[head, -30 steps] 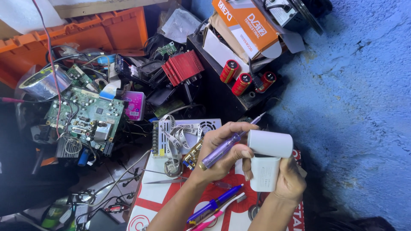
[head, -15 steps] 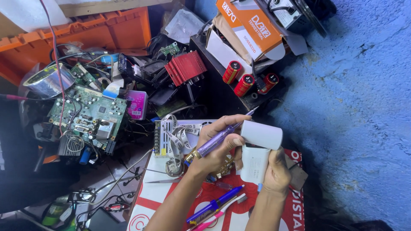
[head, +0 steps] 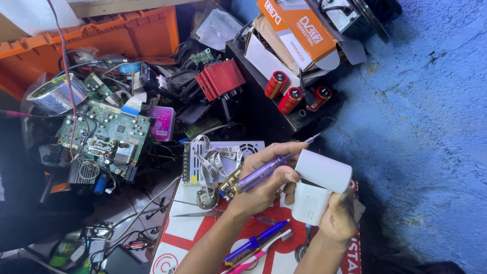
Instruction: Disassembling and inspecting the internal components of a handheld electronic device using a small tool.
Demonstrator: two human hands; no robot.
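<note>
My left hand (head: 264, 185) is closed around a purple translucent soldering iron (head: 269, 170), its metal tip pointing up and to the right. My right hand (head: 337, 220) grips a white charger-like block (head: 310, 203) from below. A white paper roll (head: 324, 170) lies across the top of that block, between both hands. Beneath my forearms lie a blue pen (head: 253, 243) and a pink pen (head: 258, 252) on a red and white box (head: 175, 236).
A perforated metal power supply (head: 215, 152) sits just left of my hands. Further left is a green circuit board (head: 104, 134) among tangled wires and a tape roll (head: 53, 94). Three red capacitors (head: 291, 96), a red heat sink (head: 220, 78), an orange crate (head: 111, 35) and an orange carton (head: 297, 28) lie beyond. Blue floor at right.
My hands and the white block with the roll have shifted slightly left and up in view. The soldering iron stays in my left hand.
</note>
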